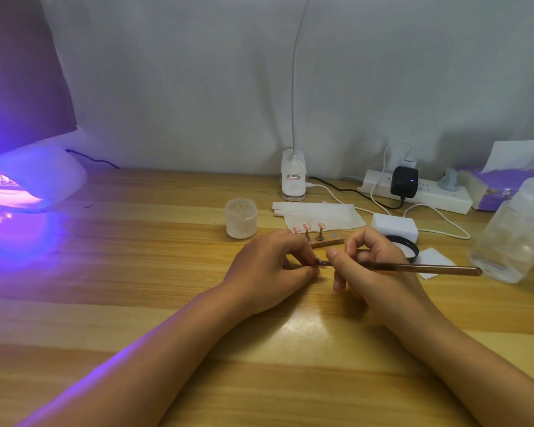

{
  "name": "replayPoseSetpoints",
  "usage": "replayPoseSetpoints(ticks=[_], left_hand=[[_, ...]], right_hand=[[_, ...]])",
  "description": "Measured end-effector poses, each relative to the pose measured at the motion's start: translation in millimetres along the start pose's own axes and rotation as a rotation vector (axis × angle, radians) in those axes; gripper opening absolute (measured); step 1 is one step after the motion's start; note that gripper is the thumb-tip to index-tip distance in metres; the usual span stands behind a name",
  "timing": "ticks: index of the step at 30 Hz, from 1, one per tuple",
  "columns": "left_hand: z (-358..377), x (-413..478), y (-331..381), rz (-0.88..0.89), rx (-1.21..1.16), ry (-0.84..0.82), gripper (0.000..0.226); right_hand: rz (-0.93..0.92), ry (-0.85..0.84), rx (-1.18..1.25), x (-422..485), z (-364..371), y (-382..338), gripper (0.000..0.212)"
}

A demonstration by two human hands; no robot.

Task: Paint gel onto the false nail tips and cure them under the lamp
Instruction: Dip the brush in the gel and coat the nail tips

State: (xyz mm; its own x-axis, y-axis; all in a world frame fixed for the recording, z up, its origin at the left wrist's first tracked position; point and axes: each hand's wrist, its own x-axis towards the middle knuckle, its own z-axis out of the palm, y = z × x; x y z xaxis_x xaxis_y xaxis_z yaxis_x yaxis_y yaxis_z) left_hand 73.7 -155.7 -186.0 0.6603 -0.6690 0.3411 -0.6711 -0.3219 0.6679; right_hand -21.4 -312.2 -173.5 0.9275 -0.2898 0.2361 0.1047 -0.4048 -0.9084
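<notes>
- Looks mid-way: painting under way, curing not finished for every piece.
- Pinches a small piece in the left grip [272, 269], fingertips closed tight on it; mostly hidden, probably one nail tip on its peg, though cannot tell for sure.
- Holds the brush [429, 268] in the right grip [379, 266], fingers curled round the front of the handle, bristle end touching the pinched piece.
- Both grips low over the counter [136, 272], just in front of the stand [327, 241].
- On the stand: three tips [306, 226], upright on thin metal pegs, already pink with small pale dots; whether cured, cannot tell.
- Beside them one bare round metal disc, so likely one peg is off the stand and in the left grip.
- Lamp [43, 177] well apart at far left, lit violet, glow spilling over the wood; contents of its mouth too washed out to read.
- Left to do, as judged: finish this coat, set the piece back or under the lamp, cure the rest.
- Materials: brush handle slim, brown, translucent and glossy; stand a short wooden bar; counter pale varnished planks with a sheen.
- Pot [412, 246] behind the right grip, round and black-rimmed with pale contents, lid off.
- Jar [241, 218] frosted, squat, cylindrical; bottle [512, 235] clear plastic, at the right edge.
</notes>
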Motion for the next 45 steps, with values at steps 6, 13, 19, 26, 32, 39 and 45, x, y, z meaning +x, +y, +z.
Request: replayPoseSetpoints(ticks=[6, 13, 19, 26, 32, 39, 45], left_hand=[[1.0, -0.5, -1.9, 0.025, -0.004, 0.017, 0.005], [0.8, -0.5, -1.6, 0.042, -0.036, 0.011, 0.007], [1.3, 0.0, -2.9, 0.024, -0.019, 0.012, 0.007], [1.2, -0.1, -1.6, 0.024, -0.059, 0.004, 0.007], [0.9, 0.3, -1.6, 0.009, -0.048, -0.004, 0.011], [1.0, 0.7, -1.3, -0.001, -0.03, -0.007, 0.013], [1.6, 0.3, -1.1, 0.016, -0.056, 0.011, 0.011]], right_hand=[[-0.074, 0.069, -0.157, -0.3, 1.3, 1.8, 0.013], [-0.074, 0.105, -0.056, 0.5, -0.4, 2.5, 0.014], [-0.045, 0.01, -0.093, -0.2, 2.0, 0.2, 0.016], [-0.042, 0.065, -0.091, 1.4, -0.2, 3.9, 0.013], [-0.016, 0.029, -0.013, 3.7, -1.5, 3.9, 0.017], [-0.05, -0.058, -0.116, 1.9, 1.2, 1.3, 0.016], [-0.037, 0.01, -0.032, 2.5, -0.4, 2.2, 0.017]])
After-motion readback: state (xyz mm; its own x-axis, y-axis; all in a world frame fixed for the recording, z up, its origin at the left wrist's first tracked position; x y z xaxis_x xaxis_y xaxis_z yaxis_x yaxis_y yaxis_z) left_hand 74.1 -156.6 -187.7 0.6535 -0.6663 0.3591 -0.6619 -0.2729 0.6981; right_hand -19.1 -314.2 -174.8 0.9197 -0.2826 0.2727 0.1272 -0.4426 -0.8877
